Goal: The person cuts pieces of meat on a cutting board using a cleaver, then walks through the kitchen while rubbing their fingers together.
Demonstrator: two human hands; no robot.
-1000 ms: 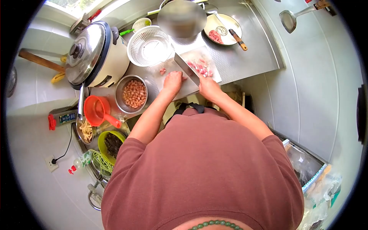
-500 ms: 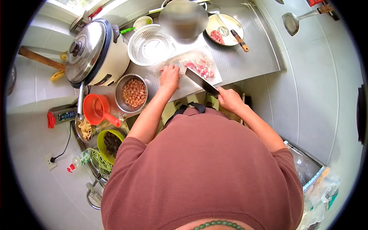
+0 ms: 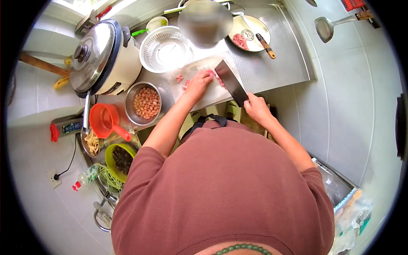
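A cleaver (image 3: 231, 82) is in my right hand (image 3: 256, 107), whose fingers wrap round its handle. Its broad blade slants up and to the left over the right side of the white cutting board (image 3: 219, 98). My left hand (image 3: 198, 86) is on the board, left of the blade, with its fingers bent and together on cut pieces of raw pink meat (image 3: 211, 72). The hand partly covers this meat. A few more bits of meat (image 3: 179, 78) lie on the board's left part.
A white colander (image 3: 165, 49) stands behind the board. To the left are a steel bowl of beans (image 3: 146, 104), a red dipper (image 3: 103, 120) and a large cooker (image 3: 111, 63). A frying pan (image 3: 258, 29) holding sliced meat is at the back right.
My left hand has moved right across the board to the cut meat. The cleaver has shifted right and its blade stands more upright. Much of the spread meat is now covered or gathered.
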